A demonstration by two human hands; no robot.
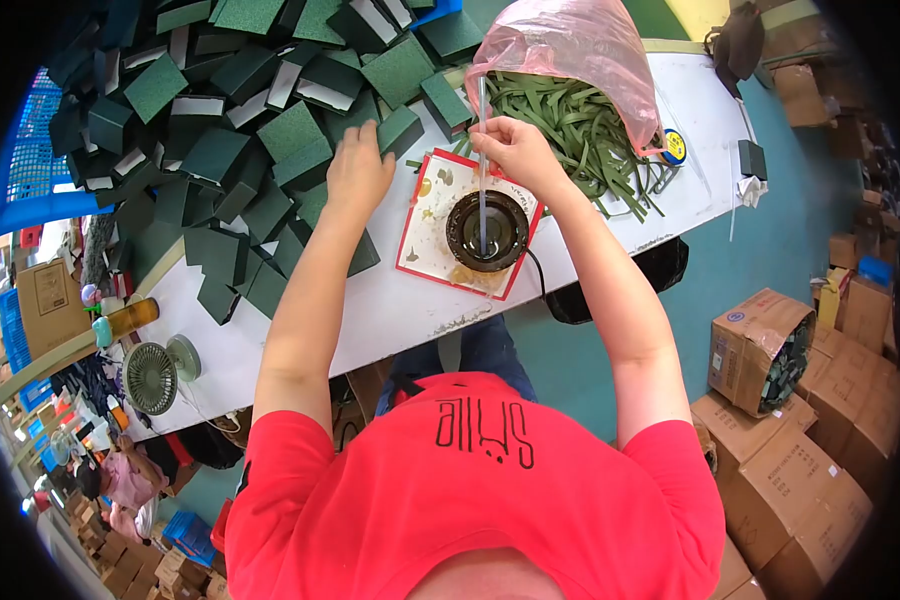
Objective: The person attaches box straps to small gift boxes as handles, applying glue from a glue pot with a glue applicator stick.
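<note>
My right hand (515,148) is closed on a thin stick (482,175) whose lower end dips into a round black glue pot (487,230). The pot stands on a stained white board with a red rim (422,235). My left hand (358,172) lies flat with fingers spread on the edge of a heap of dark green box pieces (230,120), touching one of them. Beyond the pot, a pile of green strips (575,125) spills from a pink plastic bag (580,45).
The white table (390,305) ends close to my body. A small fan (155,375) and a bottle (130,318) sit at its left end. Cardboard boxes (780,400) crowd the teal floor on the right. A blue crate (30,160) stands far left.
</note>
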